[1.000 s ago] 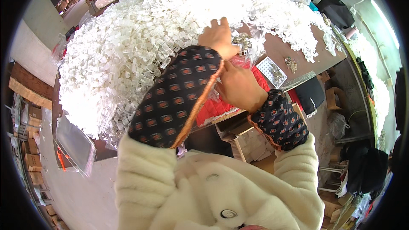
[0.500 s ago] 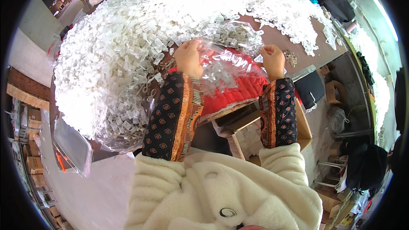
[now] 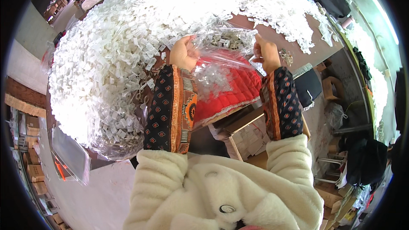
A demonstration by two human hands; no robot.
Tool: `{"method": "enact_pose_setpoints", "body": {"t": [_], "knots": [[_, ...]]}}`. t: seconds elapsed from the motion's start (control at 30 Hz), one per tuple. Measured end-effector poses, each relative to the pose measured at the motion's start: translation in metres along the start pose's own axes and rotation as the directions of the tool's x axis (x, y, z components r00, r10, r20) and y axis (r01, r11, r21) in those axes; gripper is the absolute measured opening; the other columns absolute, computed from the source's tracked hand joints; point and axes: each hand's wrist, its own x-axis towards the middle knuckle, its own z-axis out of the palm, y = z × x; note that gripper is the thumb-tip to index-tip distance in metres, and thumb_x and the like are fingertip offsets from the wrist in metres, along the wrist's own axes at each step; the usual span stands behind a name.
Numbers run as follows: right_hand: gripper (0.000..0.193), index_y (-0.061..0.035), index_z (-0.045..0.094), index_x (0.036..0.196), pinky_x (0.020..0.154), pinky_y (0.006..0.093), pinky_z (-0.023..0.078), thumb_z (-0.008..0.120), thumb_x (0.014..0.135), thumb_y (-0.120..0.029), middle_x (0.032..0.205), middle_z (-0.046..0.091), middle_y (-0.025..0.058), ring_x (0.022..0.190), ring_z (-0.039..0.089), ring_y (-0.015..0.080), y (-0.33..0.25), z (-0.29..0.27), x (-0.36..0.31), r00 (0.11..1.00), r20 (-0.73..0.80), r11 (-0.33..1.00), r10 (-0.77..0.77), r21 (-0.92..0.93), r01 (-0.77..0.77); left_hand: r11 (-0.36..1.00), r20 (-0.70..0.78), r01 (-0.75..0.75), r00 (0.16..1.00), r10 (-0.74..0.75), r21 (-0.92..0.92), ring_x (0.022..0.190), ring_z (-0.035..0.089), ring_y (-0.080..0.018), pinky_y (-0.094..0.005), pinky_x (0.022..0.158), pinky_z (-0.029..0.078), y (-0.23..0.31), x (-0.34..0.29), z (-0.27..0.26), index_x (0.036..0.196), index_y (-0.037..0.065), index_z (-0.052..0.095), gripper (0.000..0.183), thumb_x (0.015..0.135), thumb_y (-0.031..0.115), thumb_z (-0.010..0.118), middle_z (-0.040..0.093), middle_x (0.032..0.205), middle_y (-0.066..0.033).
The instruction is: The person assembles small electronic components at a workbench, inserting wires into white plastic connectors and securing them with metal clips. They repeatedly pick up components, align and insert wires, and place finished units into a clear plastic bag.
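My left hand (image 3: pixel 184 53) is closed on one edge of a clear plastic bag (image 3: pixel 228 58). My right hand (image 3: pixel 266 53) pinches the opposite side, so the film is stretched between them. Beneath the bag, small clear plastic pieces (image 3: pixel 211 81) lie in a loose cluster on a red quilted cloth (image 3: pixel 238 88). Just beyond my hands is another clear bag (image 3: pixel 232 38) with small pale and metallic parts in it. Glare on the film hides exactly where the fingertips meet it.
A huge heap of small white plastic pieces (image 3: pixel 106 59) covers most of the brown table (image 3: pixel 313 27). Some metal bits (image 3: pixel 286 56) lie beside my right hand. An open cardboard box (image 3: pixel 245 138) stands below the table edge. Flat clear bags (image 3: pixel 70 151) hang at the left.
My left hand has shifted slightly left and my right hand slightly upward. The bag's film is now pulled wider and tauter, showing more of the clear pieces beneath.
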Motion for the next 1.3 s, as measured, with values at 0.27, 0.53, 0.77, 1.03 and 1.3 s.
{"method": "enact_pose_setpoints", "body": {"t": [0.27,0.53,0.77,1.03,1.3], "knots": [[0.032,-0.0177,0.04,0.061,0.043,0.0298,0.026,0.057,0.088,-0.013,0.052,0.032,-0.0045,0.043,0.03,0.0107,-0.019,-0.004,0.073,0.98,-0.011,0.909,0.198,0.375,-0.179,0.986,0.462,0.062,0.878,-0.128,0.156,0.051,0.039,-0.0105,-0.0284,0.042,0.03,-0.001,0.003,-0.019,0.08,0.009,0.055,0.018,0.091,0.023,0.058,0.037,0.061,0.0015],[0.015,-0.0097,0.062,0.084,0.051,0.0296,0.042,0.06,0.092,-0.022,0.067,0.056,-0.0008,0.055,0.051,0.0118,0.007,-0.05,0.108,0.766,0.642,0.913,0.036,0.291,-0.287,0.998,0.053,0.052,0.997,-0.05,-0.038,0.075,0.062,-0.0298,-0.0477,0.075,0.052,0.007,0.013,-0.011,0.088,0.008,0.058,0.016,0.091,0.023,0.064,0.06,0.084,-0.0092],[0.023,-0.0014,0.067,0.097,0.079,0.042,0.051,0.067,0.087,-0.022,0.096,0.067,0.0188,0.095,0.063,0.0325,-0.036,-0.019,0.026,0.408,0.082,0.151,-0.909,-0.849,0.506,-0.301,0.495,-0.82,-0.025,0.868,0.487,0.084,0.062,-0.0297,-0.0393,0.074,0.049,-0.009,-0.031,0.023,0.101,0.003,0.061,0.018,0.084,-0.001,0.056,0.063,0.092,-0.0118],[0.027,-0.0043,0.07,0.101,0.084,0.0422,0.052,0.056,0.079,-0.007,0.103,0.069,0.0203,0.094,0.064,0.0396,-0.038,0.037,0.037,0.48,0.809,0.152,-0.34,-0.456,0.877,-0.771,0.834,-0.493,0.545,0.089,0.403,0.087,0.062,-0.0267,-0.0418,0.084,0.042,-0.054,-0.02,0.04,0.085,0.009,0.068,0.01,0.078,0.01,0.061,0.066,0.088,-0.0089],[0.036,-0.002,0.066,0.114,0.083,0.0455,0.052,0.052,0.081,-0.005,0.102,0.067,0.021,0.095,0.063,0.0417,-0.029,0.052,0.066,0.326,0.73,-0.055,-0.601,-0.445,0.894,-0.821,0.909,-0.446,0.37,0.193,0.356,0.095,0.054,-0.03,-0.0445,0.09,0.04,-0.096,-0.042,0.015,0.079,0.004,0.067,0.013,0.078,0.015,0.06,0.057,0.083,-0.0118]]}}
